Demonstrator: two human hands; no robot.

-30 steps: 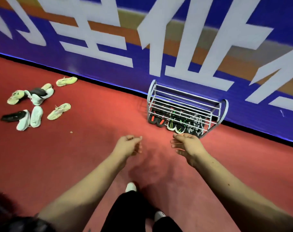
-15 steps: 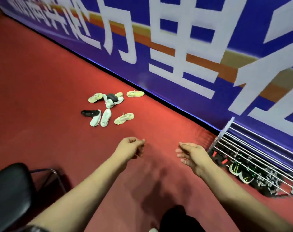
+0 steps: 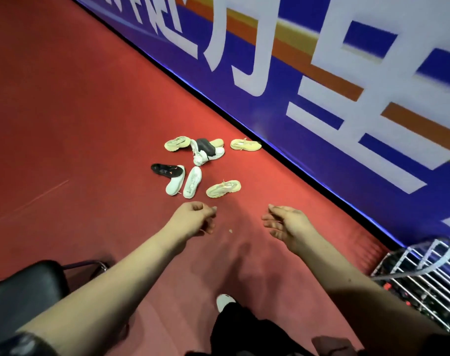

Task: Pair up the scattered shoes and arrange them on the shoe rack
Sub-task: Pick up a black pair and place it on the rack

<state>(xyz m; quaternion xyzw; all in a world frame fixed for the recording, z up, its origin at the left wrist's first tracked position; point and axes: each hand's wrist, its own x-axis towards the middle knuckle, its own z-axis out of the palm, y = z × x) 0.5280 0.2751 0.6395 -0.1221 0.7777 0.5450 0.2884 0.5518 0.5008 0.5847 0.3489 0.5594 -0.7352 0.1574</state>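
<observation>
Several loose shoes lie on the red floor ahead. Two white shoes lie side by side, a black shoe at their left. Pale yellow shoes are scattered around: one nearest me, one at the far left, one by the wall. A white and black shoe lies in the middle. My left hand and my right hand hang loosely curled and hold nothing, just short of the shoes. The metal shoe rack stands at the lower right with dark shoes in it.
A blue banner wall with large white characters runs diagonally along the right. A black chair stands at the lower left. My own foot in a white shoe and black trousers show at the bottom.
The view has swung left and moved toward the scattered shoes, which now lie just beyond my hands. The rack has slid to the lower right edge. Both hands remain loosely curled and hold nothing.
</observation>
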